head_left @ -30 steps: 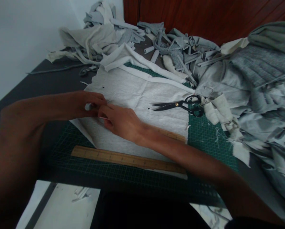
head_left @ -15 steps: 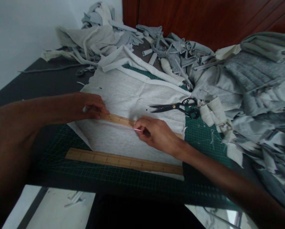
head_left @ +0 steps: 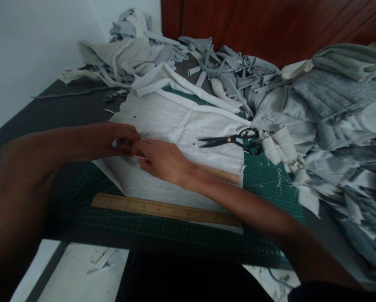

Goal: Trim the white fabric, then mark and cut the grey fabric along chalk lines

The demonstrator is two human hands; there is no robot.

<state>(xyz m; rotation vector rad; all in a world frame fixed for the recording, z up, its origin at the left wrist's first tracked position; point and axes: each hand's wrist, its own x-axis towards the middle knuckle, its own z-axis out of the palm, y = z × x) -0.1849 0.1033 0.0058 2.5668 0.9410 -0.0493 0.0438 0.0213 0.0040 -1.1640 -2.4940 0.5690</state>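
A pale grey cloth (head_left: 172,121) lies spread over the green cutting mat (head_left: 263,176). Across its middle runs a wooden ruler (head_left: 222,173), largely covered by my right hand and forearm. My left hand (head_left: 125,138) is closed with curled fingers at the ruler's left end, pressing it down; a small whitish tip shows at those fingers. Right beside it, my right hand (head_left: 162,161) pinches a thin pale pink piece (head_left: 140,157) that looks like tailor's chalk. Black scissors (head_left: 228,139) rest on the cloth, blades partly apart. A second wooden ruler (head_left: 165,209) lies along the cloth's near edge.
Grey and cream fabric scraps (head_left: 320,96) are heaped at the right, and more scraps (head_left: 128,54) at the back left. A reddish wooden panel (head_left: 238,25) stands behind. The dark table (head_left: 77,100) meets a white wall (head_left: 33,46) on the left.
My right hand has slid left along the ruler with the pale pink piece, from mid-cloth up against my left hand. The left hand keeps its place on the ruler.
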